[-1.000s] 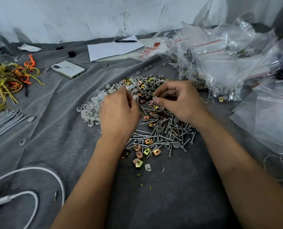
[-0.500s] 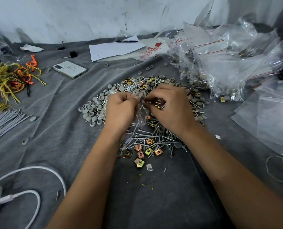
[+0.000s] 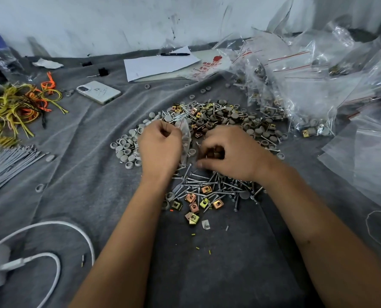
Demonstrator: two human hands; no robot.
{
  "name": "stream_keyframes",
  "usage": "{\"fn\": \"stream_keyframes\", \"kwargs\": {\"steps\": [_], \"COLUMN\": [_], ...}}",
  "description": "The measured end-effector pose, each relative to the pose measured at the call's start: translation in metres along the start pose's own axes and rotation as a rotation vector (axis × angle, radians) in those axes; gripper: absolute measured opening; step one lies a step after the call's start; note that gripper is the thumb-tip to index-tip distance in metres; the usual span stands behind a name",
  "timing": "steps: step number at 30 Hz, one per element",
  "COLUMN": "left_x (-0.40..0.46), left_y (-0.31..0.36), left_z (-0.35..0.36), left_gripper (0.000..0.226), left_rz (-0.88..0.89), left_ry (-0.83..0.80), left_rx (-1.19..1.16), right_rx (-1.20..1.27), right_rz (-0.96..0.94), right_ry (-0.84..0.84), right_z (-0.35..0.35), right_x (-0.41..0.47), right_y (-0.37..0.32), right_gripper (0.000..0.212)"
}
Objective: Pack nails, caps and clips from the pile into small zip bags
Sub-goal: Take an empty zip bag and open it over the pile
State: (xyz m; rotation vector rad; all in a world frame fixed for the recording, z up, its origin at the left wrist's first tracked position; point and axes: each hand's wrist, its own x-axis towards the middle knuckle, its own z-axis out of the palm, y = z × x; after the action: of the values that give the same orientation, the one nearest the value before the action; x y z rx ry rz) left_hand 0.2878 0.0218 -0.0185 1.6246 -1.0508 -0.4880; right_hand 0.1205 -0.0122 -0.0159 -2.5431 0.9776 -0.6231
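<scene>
- Left hand (image 3: 160,150), centre of the frame: fingers curled, pinching the mouth of a small zip bag (image 3: 185,141) that hangs beside the knuckles; the film looks thin and limp, so I judge it needs holding at the rim to stay open.
- Right hand (image 3: 229,154), just right of the bag: fingers curled down into the pile (image 3: 218,138), closing on what look like a few caps or clips (partly hidden in the shadow of the palm, so I cannot say which).
- Nails (image 3: 198,185), lower centre below both hands: thin, stiff, pointed, tangled across one another; likely light singly but prone to snagging the film, best taken by the shank, several together.
- Caps (image 3: 125,150), left of the left hand: small grey discs, smooth, probably apt to roll; a scoop should serve better than a pinch.
- Clips (image 3: 204,203), lower centre: little squarish metal pieces, gold and coppery, with edges (easy to pinch by the sides).
- Filled bags (image 3: 307,103), upper right: a heap of clear zip bags with red seal lines, holding mixed nails, caps and clips.
- Empty bags (image 3: 367,152), right edge: flat, stacked, nothing inside them that I can see.
- Grey cloth (image 3: 74,196) lies under everything.
</scene>
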Motion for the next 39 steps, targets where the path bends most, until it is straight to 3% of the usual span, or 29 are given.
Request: {"fn": "stream_keyframes", "kwargs": {"steps": [3, 10, 13, 17, 21, 26, 34, 39], "left_x": [0.001, -0.002, -0.001, 0.003, 0.001, 0.0, -0.002, -0.004], "left_y": [-0.002, -0.005, -0.005, -0.006, -0.004, -0.002, 0.0, 0.001], "left_z": [0.0, 0.0, -0.001, -0.002, -0.002, -0.002, 0.001, 0.004], "left_gripper": [0.015, 0.013, 0.017, 0.02, 0.019, 0.012, 0.015, 0.011], "left_rz": [0.07, 0.253, 0.246, 0.16, 0.147, 0.174, 0.238, 0.231], "left_ry": [0.006, -0.08, -0.103, -0.141, -0.141, -0.184, -0.185, -0.201], "left_rx": [0.116, 0.332, 0.344, 0.288, 0.258, 0.228, 0.144, 0.099], "right_rx": [-0.057, -0.104, -0.002, 0.247, 0.235, 0.164, 0.069, 0.059], "right_rz": [0.054, 0.081, 0.065, 0.14, 0.129, 0.095, 0.154, 0.074], "right_ry": [-0.197, -0.32, -0.229, 0.073, 0.304, 0.318, 0.336, 0.302], "right_z": [0.003, 0.002, -0.002, -0.004, 0.0, 0.001, 0.001, 0.003], "right_x": [0.0, 0.0, 0.0, -0.002, -0.002, -0.002, -0.002, -0.001], "right_y": [-0.005, -0.014, -0.014, -0.007, -0.002, -0.002, 0.002, -0.004], "right_gripper": [0.024, 0.019, 0.014, 0.011, 0.004, 0.018, 0.014, 0.016]}}
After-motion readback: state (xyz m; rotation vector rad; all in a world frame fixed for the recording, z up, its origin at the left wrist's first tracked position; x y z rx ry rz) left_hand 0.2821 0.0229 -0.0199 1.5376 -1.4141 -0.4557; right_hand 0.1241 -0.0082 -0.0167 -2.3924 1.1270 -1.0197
